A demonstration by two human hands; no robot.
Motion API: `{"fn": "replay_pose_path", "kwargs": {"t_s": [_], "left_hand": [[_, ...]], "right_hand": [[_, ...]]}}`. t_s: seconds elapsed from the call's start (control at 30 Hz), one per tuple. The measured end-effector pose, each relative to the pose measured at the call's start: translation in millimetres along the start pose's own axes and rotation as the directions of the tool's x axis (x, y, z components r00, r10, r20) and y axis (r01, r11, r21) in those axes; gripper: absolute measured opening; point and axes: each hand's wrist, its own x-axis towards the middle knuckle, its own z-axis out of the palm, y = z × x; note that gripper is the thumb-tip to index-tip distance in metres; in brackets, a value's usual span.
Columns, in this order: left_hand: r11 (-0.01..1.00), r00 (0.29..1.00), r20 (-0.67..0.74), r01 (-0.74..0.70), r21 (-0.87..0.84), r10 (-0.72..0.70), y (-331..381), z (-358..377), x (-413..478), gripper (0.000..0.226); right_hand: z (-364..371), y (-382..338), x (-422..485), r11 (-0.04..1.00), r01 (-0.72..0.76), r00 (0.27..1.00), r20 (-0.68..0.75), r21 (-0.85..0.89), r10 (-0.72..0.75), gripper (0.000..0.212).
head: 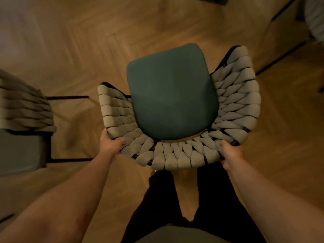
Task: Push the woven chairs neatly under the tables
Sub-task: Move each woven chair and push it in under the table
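Across the whole frame, seen from above, lies a warm brown wooden floor (70, 50) laid in a herringbone pattern.

At the centre stands a chair (236, 109) with a curved back and sides woven from thick pale grey straps over a dark frame. Its open front faces the top of the frame and its back is nearest the viewer. Inside the curve sits a dark green padded seat (171, 92). The chair stands out on open floor, not under any table.

At the left edge, partly cut off, is a second chair (24, 106) with the same woven straps, a greyish seat and thin dark legs. It stands well apart from the first.

At the upper right is pale wooden furniture (284, 32) with dark edges, too blurred to identify.

At the bottom centre, dark trousers (157, 199) show the person standing just behind the chair.

Two bare forearms reach up from the lower corners. The left hand (109, 144) grips the chair's back rim at its lower left, fingers curled over the straps. The right hand (231, 154) grips the rim at the lower right in the same way.
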Motion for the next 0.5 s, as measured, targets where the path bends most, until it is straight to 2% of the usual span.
{"fn": "replay_pose_path", "kwargs": {"t_s": [0.17,0.27,0.4,0.5], "left_hand": [[0.989,0.988,0.104,-0.122,0.083,0.113,15.4,-29.6,24.0,0.066],[0.973,0.977,0.159,-0.165,0.16,0.14,18.3,-42.2,36.6,0.076],[0.948,0.96,0.21,-0.232,0.219,0.186,20.0,-47.7,46.1,0.075],[0.935,0.948,0.24,-0.266,0.234,0.209,16.1,-48.3,52.8,0.079]], "right_hand": [[16.5,63.9,-21.2,0.991,-0.056,0.994,-0.085,0.125,0.067,0.075],[20.9,104.3,-20.9,0.972,-0.097,0.99,-0.077,0.213,0.115,0.091],[25.1,128.7,-50.0,0.956,-0.118,0.98,-0.121,0.267,0.155,0.066],[20.8,147.3,-56.3,0.969,-0.125,0.977,-0.141,0.215,0.157,0.072]]}}
